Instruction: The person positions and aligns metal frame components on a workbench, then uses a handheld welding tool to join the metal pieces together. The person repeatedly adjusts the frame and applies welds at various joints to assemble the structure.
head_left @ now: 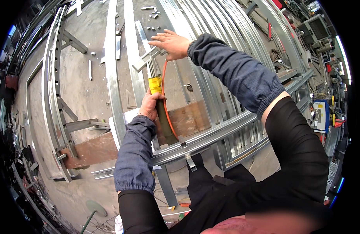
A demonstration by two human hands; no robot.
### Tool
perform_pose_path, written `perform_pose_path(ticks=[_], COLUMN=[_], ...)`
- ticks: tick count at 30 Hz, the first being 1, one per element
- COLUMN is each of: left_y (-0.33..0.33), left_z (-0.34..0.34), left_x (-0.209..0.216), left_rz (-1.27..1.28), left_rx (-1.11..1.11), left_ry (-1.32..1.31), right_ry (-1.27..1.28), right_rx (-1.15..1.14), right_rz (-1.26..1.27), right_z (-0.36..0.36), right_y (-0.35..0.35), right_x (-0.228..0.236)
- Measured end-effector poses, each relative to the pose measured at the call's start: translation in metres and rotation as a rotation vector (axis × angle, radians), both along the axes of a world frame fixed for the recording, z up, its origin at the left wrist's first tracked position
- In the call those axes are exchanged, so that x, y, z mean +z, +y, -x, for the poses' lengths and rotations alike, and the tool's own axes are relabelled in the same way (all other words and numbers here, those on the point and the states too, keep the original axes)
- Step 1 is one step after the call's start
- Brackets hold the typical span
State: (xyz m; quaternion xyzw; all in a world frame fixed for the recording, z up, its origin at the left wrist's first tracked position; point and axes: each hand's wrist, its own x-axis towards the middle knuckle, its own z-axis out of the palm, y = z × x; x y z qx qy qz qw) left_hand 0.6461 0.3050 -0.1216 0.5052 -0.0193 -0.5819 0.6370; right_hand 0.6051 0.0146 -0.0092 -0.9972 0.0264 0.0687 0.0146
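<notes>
My left hand (149,106) is closed round a thick dark hose (163,124) just below its yellow wrapping (155,84). At the far end of the wrapping is a silver metal tool head (153,68), which looks like a hand-held welding torch. A thin orange line (167,105) runs alongside the hose. My right hand (173,44) is open beyond the tool head, fingers stretched to the left. A short light metal bar (145,60) lies across the tool head near the right palm; whether the palm touches it is hidden.
Long silver metal profiles (211,46) lie side by side to the right. A metal rail (203,139) crosses in front of me, with a brown board (189,120) beyond it. A metal frame (55,89) stands at left. Small offcuts (153,28) lie on the floor.
</notes>
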Motion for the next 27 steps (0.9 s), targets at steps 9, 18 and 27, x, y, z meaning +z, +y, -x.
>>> perform_pose_path(ticks=[9, 18, 27], left_y=[0.026, 0.047, 0.238], left_z=[-0.002, 0.002, 0.211], left_x=[0.012, 0.091, 0.103], left_rz=[0.006, -0.283, -0.037], left_rx=[-0.163, -0.199, 0.85], left_ry=[0.001, -0.514, -1.044], right_ry=[-0.001, 0.151, 0.239], right_rx=[0.151, 0.243, 0.296], right_rz=[-0.133, -0.245, -0.267], right_z=[-0.03, -0.014, -0.001], right_y=[0.019, 0.04, 0.089], right_x=[-0.012, -0.006, -0.002])
